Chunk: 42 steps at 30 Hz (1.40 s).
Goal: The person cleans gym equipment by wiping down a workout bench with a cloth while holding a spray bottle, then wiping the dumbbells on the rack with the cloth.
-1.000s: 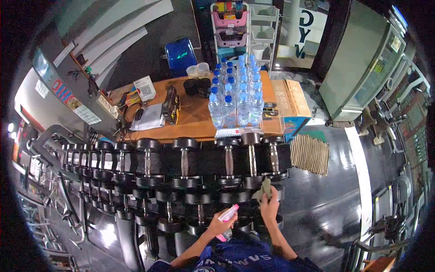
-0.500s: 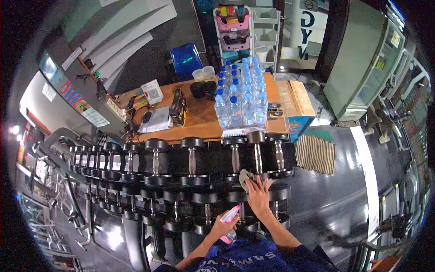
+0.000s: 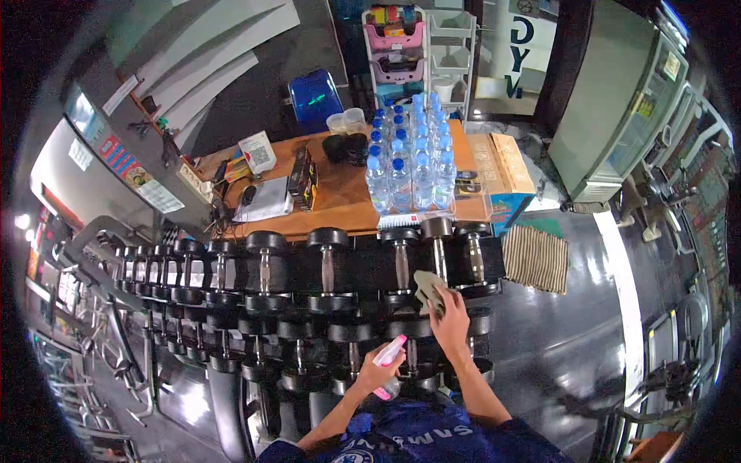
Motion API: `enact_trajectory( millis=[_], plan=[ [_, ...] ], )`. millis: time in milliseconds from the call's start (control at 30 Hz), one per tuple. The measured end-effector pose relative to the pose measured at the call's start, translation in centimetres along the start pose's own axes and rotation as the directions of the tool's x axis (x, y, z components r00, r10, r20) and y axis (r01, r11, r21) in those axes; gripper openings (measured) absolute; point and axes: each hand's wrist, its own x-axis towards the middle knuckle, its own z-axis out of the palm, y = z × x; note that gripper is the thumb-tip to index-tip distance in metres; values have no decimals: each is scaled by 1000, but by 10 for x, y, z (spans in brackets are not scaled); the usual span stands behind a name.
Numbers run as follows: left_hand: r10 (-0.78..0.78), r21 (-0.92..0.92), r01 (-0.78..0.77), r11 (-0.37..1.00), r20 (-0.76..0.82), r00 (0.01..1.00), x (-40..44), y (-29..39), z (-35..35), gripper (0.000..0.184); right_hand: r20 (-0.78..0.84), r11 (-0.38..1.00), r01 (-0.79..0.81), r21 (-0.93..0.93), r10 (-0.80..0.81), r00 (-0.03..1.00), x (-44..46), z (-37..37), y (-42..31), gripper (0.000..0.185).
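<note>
My left hand [image 3: 378, 372] is closed around a spray bottle [image 3: 390, 351] with a white and pink head, held low in front of my blue shirt. My right hand [image 3: 450, 318] grips a grey-green cloth [image 3: 426, 290]. The cloth lies against the front end of a dumbbell [image 3: 438, 258] on the rack's upper row, and hides part of that end. Just to the left is another dumbbell [image 3: 402, 266] with a metal handle, and a further dumbbell [image 3: 475, 258] sits to the right. A lower row of dumbbells [image 3: 353, 333] runs beneath my hands.
Behind the rack stands a wooden desk [image 3: 340, 208] bearing many water bottles [image 3: 409, 166], a black box [image 3: 303, 179] and papers. A cardboard box [image 3: 502, 166], a striped mat [image 3: 536, 259] and a tall fridge [image 3: 606, 100] are to the right. A blue chair [image 3: 316, 99] stands behind the desk.
My right hand and the cloth have moved left and slightly up from the rightmost dumbbells, and the fingers have gone from spread to curled. The left hand still holds the spray bottle, slightly higher.
</note>
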Motion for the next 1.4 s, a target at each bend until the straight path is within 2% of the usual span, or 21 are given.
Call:
enact_trajectory(
  millis=[67, 133, 200, 233, 333, 400, 433, 533, 567, 667, 733, 800, 867, 967, 1067, 1100, 1167, 1267, 1300, 1367, 1400],
  plan=[
    [-16, 1, 16, 1000, 27, 1000, 0, 5, 2, 19, 34, 986, 25, -163, -19, 999, 1, 23, 10, 48],
    [12, -14, -12, 1000, 23, 1000, -1, 8, 5, 18, 47, 976, -47, -212, 59, 997, -11, 33, 10, 52],
    [28, -31, -28, 999, 13, 1000, -2, 6, 5, 17, 52, 971, -120, -206, 133, 990, -28, 38, 9, 55],
    [28, -39, -28, 999, 9, 1000, -4, 2, 3, 17, 36, 976, -107, -189, 116, 993, -36, 32, 5, 50],
    [2, -60, -1, 998, 12, 1000, -9, -12, -2, 17, 89, 958, -263, -114, 273, 958, -74, 30, 27, 43],
    [0, -52, 0, 999, 1, 1000, -9, -16, -5, 17, 228, 914, -405, 24, 390, 892, -92, 13, 47, 36],
    [7, -38, -8, 999, -13, 1000, -10, -16, -6, 18, 248, 900, -389, 194, 339, 908, -96, 8, 56, 34],
    [-45, -36, 46, 998, 11, 999, -12, -18, -6, 20, 116, 984, -171, -52, 176, 978, -71, -22, 15, 35],
    [-68, -40, 70, 997, 29, 997, -9, -17, -5, 21, 10, 992, -123, -4, 123, 992, -65, -18, 15, 34],
    [-10, 0, 10, 1000, 36, 999, -5, -8, 2, 22, -105, 994, -101, 29, 104, 989, -28, -17, -7, 35],
    [-16, -22, 17, 1000, 55, 998, -4, -6, 6, 22, -137, 992, -40, -116, 24, 990, -11, -2, -7, 40],
    [-16, -55, 20, 998, 60, 998, -3, -3, 10, 23, -3, 982, 66, -178, -67, 998, -5, 12, 8, 52],
    [-34, -48, 36, 998, 49, 998, -5, -2, 12, 22, 79, 954, 105, -282, -86, 993, -17, 14, 10, 47],
    [-15, -39, 16, 999, 20, 1000, -9, -1, 13, 21, 145, 936, 184, -301, -146, 979, -45, 13, 24, 47],
    [-23, -47, 25, 999, 36, 999, -7, -12, 10, 22, 239, 987, -11, -160, 50, 970, -75, 5, 34, 46],
    [-54, -29, 55, 998, 42, 998, -6, -16, 10, 23, 221, 989, -144, -31, 148, 964, -89, 4, 43, 39],
    [-70, 37, 68, 997, 59, 996, -4, -15, 12, 25, 247, 838, -483, 252, 427, 870, -138, 24, 100, 38],
    [-38, 154, 26, 988, 75, 996, -2, -8, 18, 27, 344, 327, -793, 515, 768, 540, -182, 7, 142, 36],
    [-19, 175, 7, 985, 66, 998, 0, -9, 22, 27, 181, 503, -598, 624, 652, 736, -198, 4, 154, 38],
    [-64, 202, 44, 978, 97, 993, 9, -21, 29, 26, 226, 279, -645, 711, 779, 586, -215, -13, 164, 38],
    [22, 291, -56, 955, 119, 993, 16, -29, 34, 28, 254, 161, -646, 746, 827, 501, -223, -22, 169, 39]
  ],
)
